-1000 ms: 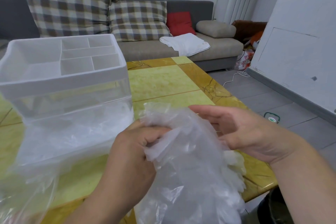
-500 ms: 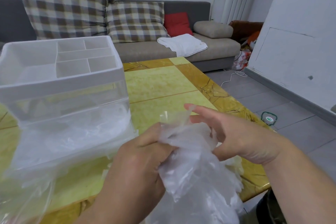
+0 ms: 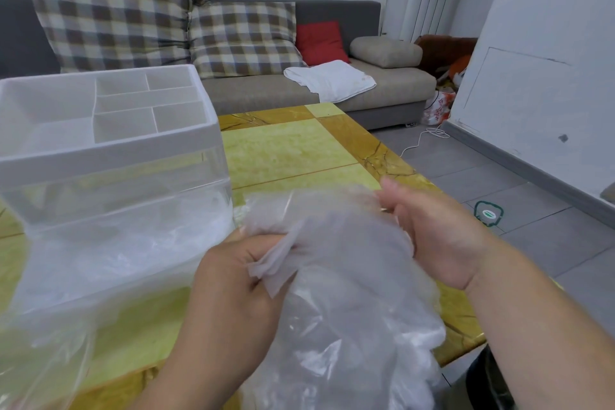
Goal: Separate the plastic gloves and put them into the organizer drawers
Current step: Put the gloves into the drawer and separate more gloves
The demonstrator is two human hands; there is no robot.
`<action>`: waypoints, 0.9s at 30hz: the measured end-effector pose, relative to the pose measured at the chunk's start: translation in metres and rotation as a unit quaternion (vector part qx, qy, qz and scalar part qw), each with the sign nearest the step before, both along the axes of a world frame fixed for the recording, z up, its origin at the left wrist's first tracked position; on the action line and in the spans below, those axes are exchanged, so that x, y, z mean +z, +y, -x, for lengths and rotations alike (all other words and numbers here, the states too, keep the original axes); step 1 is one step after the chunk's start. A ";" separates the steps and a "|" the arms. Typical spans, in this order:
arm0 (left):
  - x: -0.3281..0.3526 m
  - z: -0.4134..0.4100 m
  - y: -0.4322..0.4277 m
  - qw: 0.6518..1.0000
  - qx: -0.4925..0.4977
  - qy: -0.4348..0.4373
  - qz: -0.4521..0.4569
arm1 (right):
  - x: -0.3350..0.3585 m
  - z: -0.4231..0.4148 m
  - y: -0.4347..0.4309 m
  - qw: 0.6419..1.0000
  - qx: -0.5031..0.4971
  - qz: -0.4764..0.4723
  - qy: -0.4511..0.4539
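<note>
Translucent, milky-white plastic gloves (image 3: 352,293) made one limp, crumpled bundle that we held between both hands, above the near edge of the yellow-green marble-patterned desk (image 3: 286,150). The film was thin and wrinkled, glossy in places. Its layers clung together so closely that we could not tell single gloves apart. The bundle's lower part ran out of the bottom of the view.

Our left grip (image 3: 233,286) had its fingers curled round a folded flap at the bundle's left side. Our right grip (image 3: 439,236) pinched the film's upper right edge with bent fingers.

Just left of the bundle stood the white-rimmed clear plastic organizer (image 3: 109,150), its top tray split into compartments. Its clear lower drawer (image 3: 133,243) held more crumpled film; whether it stood pulled out we could not tell.
</note>
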State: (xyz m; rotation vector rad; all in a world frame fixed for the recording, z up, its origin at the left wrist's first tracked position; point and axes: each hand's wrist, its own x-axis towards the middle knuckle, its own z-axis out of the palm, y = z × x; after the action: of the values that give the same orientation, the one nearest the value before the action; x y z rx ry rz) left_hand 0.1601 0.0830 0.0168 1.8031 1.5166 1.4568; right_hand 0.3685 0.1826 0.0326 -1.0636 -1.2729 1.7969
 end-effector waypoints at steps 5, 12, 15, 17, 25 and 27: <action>0.004 -0.003 0.000 1.000 -0.002 -0.021 0.011 | -0.002 0.002 -0.006 0.995 0.092 -0.040 -0.018; -0.002 0.001 0.001 0.989 -0.017 -0.083 0.120 | -0.002 0.015 -0.008 0.997 0.066 -0.030 0.026; -0.008 0.003 0.003 0.973 -0.005 -0.154 0.170 | -0.001 0.011 -0.007 0.999 0.036 -0.033 0.024; -0.008 0.003 0.004 0.964 0.004 -0.188 0.189 | 0.001 0.007 -0.006 0.998 0.057 -0.011 0.039; -0.005 -0.001 0.003 0.952 0.005 -0.212 0.220 | 0.006 0.020 -0.016 0.976 -0.014 -0.158 -0.148; -0.001 -0.002 0.001 0.948 0.019 -0.241 0.206 | 0.008 0.021 -0.017 0.976 -0.018 -0.153 -0.156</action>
State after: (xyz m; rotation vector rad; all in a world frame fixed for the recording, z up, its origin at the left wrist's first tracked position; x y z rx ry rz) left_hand 0.1617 0.0840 0.0154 1.0840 1.4596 1.3411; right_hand 0.3472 0.1660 0.0405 -1.2109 -1.6432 1.3823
